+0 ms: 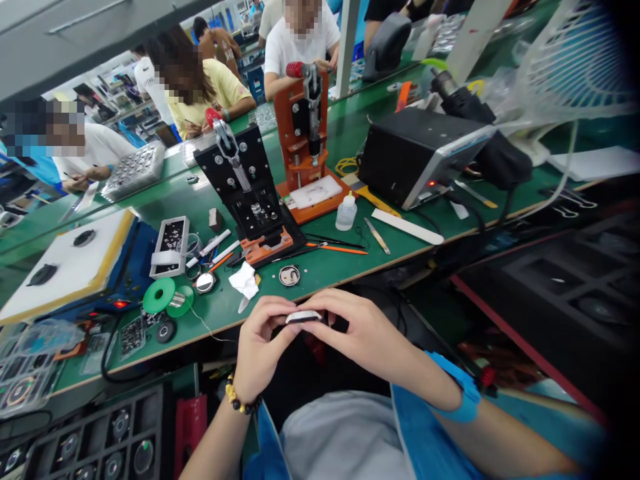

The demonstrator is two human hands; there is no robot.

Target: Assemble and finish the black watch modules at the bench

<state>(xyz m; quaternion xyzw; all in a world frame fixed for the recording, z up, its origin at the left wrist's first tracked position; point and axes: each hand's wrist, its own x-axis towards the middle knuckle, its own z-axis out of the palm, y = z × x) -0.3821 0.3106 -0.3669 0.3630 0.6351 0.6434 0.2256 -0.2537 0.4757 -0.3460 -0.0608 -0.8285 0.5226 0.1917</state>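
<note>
My left hand (pixel 263 340) and my right hand (pixel 363 330) meet at the front edge of the bench. Between their thumbs and fingers they pinch a small silver watch case (pixel 303 317), dark underneath and seen nearly edge-on. Its face cannot be made out. Just beyond my fingers, an open round watch part (pixel 289 275) lies on the green bench. A crumpled white tissue (pixel 245 280) is left of it, and farther left lies another round watch part (pixel 205 283).
Behind stand a black toggle press (pixel 245 180) and an orange press (pixel 303 133). A dropper bottle (pixel 346 213), craft knife (pixel 377 235) and black control box (pixel 420 150) are to the right. Solder wire (pixel 177 301) lies left; a foam tray (pixel 100 433) sits low left. Several people work opposite.
</note>
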